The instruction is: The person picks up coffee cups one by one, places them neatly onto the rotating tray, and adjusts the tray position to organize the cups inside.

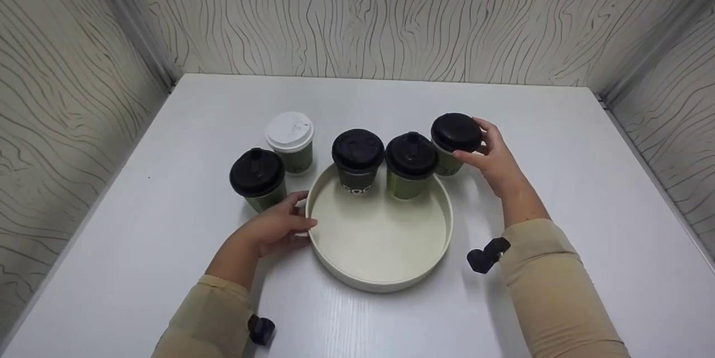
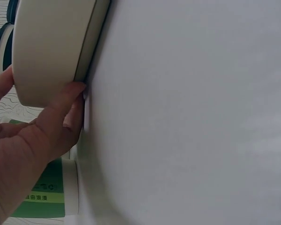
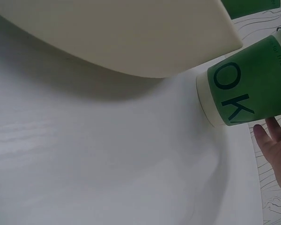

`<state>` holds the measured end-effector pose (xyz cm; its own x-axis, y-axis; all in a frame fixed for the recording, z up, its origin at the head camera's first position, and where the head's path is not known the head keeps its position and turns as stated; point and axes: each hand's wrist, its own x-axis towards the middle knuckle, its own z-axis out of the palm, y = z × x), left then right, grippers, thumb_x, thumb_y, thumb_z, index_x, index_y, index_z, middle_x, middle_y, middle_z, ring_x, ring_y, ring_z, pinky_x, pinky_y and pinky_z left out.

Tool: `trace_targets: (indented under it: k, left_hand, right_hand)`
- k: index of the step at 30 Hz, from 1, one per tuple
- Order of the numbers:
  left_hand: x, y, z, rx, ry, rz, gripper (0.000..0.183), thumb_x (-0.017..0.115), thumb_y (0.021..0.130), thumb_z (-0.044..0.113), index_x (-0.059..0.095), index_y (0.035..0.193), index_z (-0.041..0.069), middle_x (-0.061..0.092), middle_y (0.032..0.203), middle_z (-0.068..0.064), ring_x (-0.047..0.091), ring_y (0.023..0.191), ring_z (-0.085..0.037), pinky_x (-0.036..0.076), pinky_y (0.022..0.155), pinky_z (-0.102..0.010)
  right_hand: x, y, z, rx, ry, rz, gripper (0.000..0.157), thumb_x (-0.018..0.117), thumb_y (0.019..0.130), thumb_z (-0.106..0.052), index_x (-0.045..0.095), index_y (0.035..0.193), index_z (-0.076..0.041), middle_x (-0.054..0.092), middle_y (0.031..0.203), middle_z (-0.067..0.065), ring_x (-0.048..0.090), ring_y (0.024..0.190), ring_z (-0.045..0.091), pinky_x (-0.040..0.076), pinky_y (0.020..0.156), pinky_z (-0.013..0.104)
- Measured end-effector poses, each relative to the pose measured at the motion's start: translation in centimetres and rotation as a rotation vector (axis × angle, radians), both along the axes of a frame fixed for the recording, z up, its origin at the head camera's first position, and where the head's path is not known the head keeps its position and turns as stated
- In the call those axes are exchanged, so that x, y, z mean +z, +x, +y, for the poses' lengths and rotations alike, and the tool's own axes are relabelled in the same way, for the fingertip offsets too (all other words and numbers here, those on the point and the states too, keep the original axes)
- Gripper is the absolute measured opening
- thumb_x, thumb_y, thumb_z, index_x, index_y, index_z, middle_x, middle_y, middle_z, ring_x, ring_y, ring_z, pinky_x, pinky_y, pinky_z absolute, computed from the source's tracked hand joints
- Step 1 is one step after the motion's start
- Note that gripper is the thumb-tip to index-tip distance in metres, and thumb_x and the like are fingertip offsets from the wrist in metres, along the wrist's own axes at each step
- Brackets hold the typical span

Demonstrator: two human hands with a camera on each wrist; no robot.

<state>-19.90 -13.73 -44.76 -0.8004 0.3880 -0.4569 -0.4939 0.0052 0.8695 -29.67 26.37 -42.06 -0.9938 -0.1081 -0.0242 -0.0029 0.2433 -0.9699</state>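
Observation:
A round cream tray (image 1: 380, 246) with a low wall lies on the white table. My left hand (image 1: 279, 225) grips its left side, thumb over the rim and fingers against the outer wall (image 2: 51, 51). Right of the tray's far edge, my right hand (image 1: 497, 160) holds a green paper cup (image 3: 253, 79) with a black lid (image 1: 456, 132), thumb in front and fingers behind. "OK" lettering shows on its side. Within the tray, along its far side, stand a dark cup (image 1: 357, 176) and a green cup (image 1: 405, 186), both black-lidded and upright.
Left of the tray, close to my left hand, stands a green cup with a black lid (image 1: 257, 173). Behind it is a green cup with a white lid (image 1: 290, 132). Wood-grain patterned panels (image 1: 363, 17) border the white table (image 1: 139, 235).

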Motion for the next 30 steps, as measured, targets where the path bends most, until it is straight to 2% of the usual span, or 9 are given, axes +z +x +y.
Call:
trace_targets:
  k: [3, 10, 12, 19, 23, 30]
  left_hand:
    - [-0.02, -0.06, -0.01, 0.002, -0.003, -0.005, 0.069, 0.056, 0.085, 0.002, 0.022, 0.142, 0.017, 0.039, 0.133, -0.018, 0.053, 0.104, -0.026, 0.043, 0.091, -0.043]
    - [-0.09, -0.16, 0.00, 0.004, -0.002, -0.015, 0.068, 0.056, 0.086, 0.001, 0.022, 0.142, 0.018, 0.040, 0.133, -0.017, 0.052, 0.105, -0.026, 0.043, 0.091, -0.042]
    - [-0.12, -0.16, -0.01, 0.003, 0.000, -0.013, 0.068, 0.056, 0.086, 0.001, 0.022, 0.142, 0.019, 0.040, 0.132, -0.018, 0.052, 0.105, -0.026, 0.043, 0.090, -0.042]
    - [-0.15, -0.16, -0.15, -0.003, 0.031, 0.003, 0.071, 0.056, 0.084, 0.000, 0.020, 0.143, 0.018, 0.040, 0.132, -0.020, 0.054, 0.104, -0.027, 0.044, 0.089, -0.043]
    - [-0.16, -0.18, -0.17, -0.009, 0.044, 0.008, 0.071, 0.056, 0.084, -0.001, 0.020, 0.143, 0.017, 0.040, 0.133, -0.020, 0.055, 0.104, -0.027, 0.044, 0.089, -0.043]
    - [-0.15, -0.14, -0.03, 0.008, 0.038, -0.006, 0.070, 0.055, 0.085, -0.002, 0.021, 0.143, 0.018, 0.040, 0.131, -0.020, 0.055, 0.103, -0.027, 0.045, 0.088, -0.043]
  right_hand:
    - [-0.14, -0.13, 0.07, 0.000, -0.003, 0.013, 0.090, 0.075, 0.075, -0.019, 0.017, 0.144, -0.019, 0.021, 0.148, 0.014, 0.028, 0.129, 0.032, 0.031, 0.102, 0.044]
    - [-0.40, -0.33, 0.15, -0.007, -0.023, 0.040, 0.084, 0.075, 0.075, -0.015, 0.023, 0.141, -0.015, 0.026, 0.146, 0.010, 0.032, 0.126, 0.029, 0.039, 0.090, 0.027]
    - [-0.49, -0.34, 0.14, -0.011, -0.018, 0.051, 0.084, 0.075, 0.075, -0.015, 0.023, 0.140, -0.014, 0.025, 0.146, 0.010, 0.031, 0.127, 0.028, 0.038, 0.092, 0.027]
    - [-0.65, -0.34, -0.26, -0.031, -0.034, 0.106, 0.082, 0.076, 0.073, -0.011, 0.025, 0.138, -0.010, 0.028, 0.145, 0.010, 0.027, 0.131, 0.026, 0.026, 0.105, 0.043]
    - [-0.66, -0.34, -0.36, -0.055, -0.030, 0.131, 0.080, 0.077, 0.072, -0.011, 0.028, 0.135, -0.009, 0.031, 0.144, 0.010, 0.028, 0.132, 0.025, 0.024, 0.106, 0.042]
    - [-0.37, 0.00, -0.62, -0.078, -0.017, 0.113, 0.082, 0.077, 0.072, -0.013, 0.027, 0.136, -0.008, 0.029, 0.145, 0.008, 0.033, 0.127, 0.026, 0.031, 0.101, 0.039]
